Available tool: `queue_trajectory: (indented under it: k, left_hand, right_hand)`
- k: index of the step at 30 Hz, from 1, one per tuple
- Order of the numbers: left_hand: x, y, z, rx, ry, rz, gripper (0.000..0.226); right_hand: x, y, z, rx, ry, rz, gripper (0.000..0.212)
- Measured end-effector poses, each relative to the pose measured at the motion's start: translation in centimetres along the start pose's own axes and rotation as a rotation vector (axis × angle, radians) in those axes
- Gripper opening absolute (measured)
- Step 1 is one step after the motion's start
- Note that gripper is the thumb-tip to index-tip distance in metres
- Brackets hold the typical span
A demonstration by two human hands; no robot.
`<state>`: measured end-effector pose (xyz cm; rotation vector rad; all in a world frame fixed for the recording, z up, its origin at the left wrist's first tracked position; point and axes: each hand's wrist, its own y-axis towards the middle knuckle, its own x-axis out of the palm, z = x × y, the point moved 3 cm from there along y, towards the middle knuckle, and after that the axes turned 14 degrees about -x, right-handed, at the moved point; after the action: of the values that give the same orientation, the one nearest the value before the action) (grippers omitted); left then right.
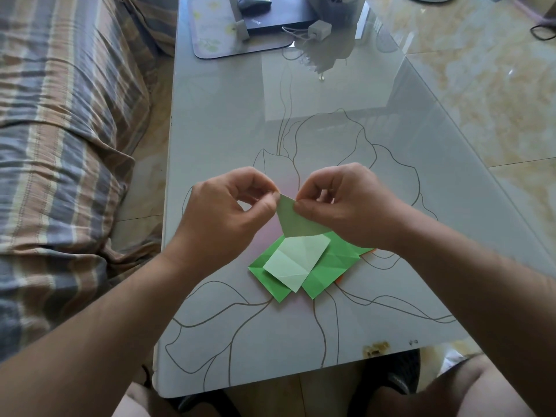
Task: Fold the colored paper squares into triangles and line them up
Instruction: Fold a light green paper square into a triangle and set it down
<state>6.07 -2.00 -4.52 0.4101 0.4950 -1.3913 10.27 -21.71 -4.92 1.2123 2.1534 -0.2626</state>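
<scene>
A pale green paper square (293, 221) is lifted above the glass table, bent over into a curved fold. My left hand (228, 212) pinches its upper left corner between thumb and forefinger. My right hand (346, 206) pinches the paper just to the right of that, at the top edge. Below them lies a small pile of papers: a light green creased sheet (296, 261) on top of bright green sheets (328, 272), with an orange edge (340, 279) peeking out at the right.
The glass table (270, 130) has a flower line drawing. At its far end sit a dark laptop (279, 16), a floral mat (210, 28) and a white charger (319, 28). A striped sofa (60, 145) runs along the left. Tiled floor lies to the right.
</scene>
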Motion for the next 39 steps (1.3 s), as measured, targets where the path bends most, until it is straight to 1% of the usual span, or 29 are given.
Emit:
queue_trajectory:
  k: [2,5,9,11,15,18,21,24,26,30,36,39]
  left_hand:
    - [-0.1,0.1,-0.2,-0.007,-0.001,-0.013,0.010]
    - [-0.1,0.4,-0.5,-0.029,-0.043,-0.041,0.008]
    - [0.2,0.5,-0.7,-0.071,-0.112,-0.117,0.004]
    - [0.2,0.6,-0.9,-0.105,-0.158,-0.129,0.008]
    - [-0.1,1.0,-1.1,-0.147,-0.223,-0.146,0.011]
    - [-0.1,0.9,-1.0,-0.155,-0.215,-0.174,0.012]
    - [0.0,0.9,-1.0,-0.162,-0.229,-0.173,0.013]
    - [-0.3,1.2,-1.1,-0.178,-0.279,-0.149,0.019]
    - [-0.7,1.3,-1.2,-0.193,-0.301,-0.131,0.014]
    - [-0.7,1.4,-1.3,-0.219,-0.315,-0.140,0.008]
    - [-1.0,1.6,-1.4,-0.244,-0.330,-0.133,0.009]
    - [-0.9,1.5,-1.4,-0.251,-0.304,-0.133,0.009]
  right_hand:
    - [-0.1,0.0,0.1,0.019,0.018,-0.006,0.015]
    - [-0.2,-0.1,0.4,0.037,0.091,0.034,0.015]
    - [-0.1,0.0,0.6,0.028,0.097,0.036,0.015]
    - [-0.2,0.1,0.7,0.039,0.135,0.029,0.013]
    - [-0.6,-0.1,1.0,0.066,0.054,0.015,0.014]
    - [-0.8,-0.2,0.8,0.070,-0.058,0.014,0.019]
    - [-0.8,0.0,0.4,0.048,-0.092,0.033,0.019]
    - [-0.9,-0.2,0.4,0.060,0.019,0.054,0.015]
    - [-1.0,-0.3,0.5,0.064,0.048,0.066,0.016]
    - [-1.1,0.0,0.6,0.027,-0.047,0.088,0.019]
    - [-1.3,0.0,1.3,0.050,0.011,0.048,0.019]
    - [-1.4,0.0,1.4,0.040,-0.081,0.043,0.021]
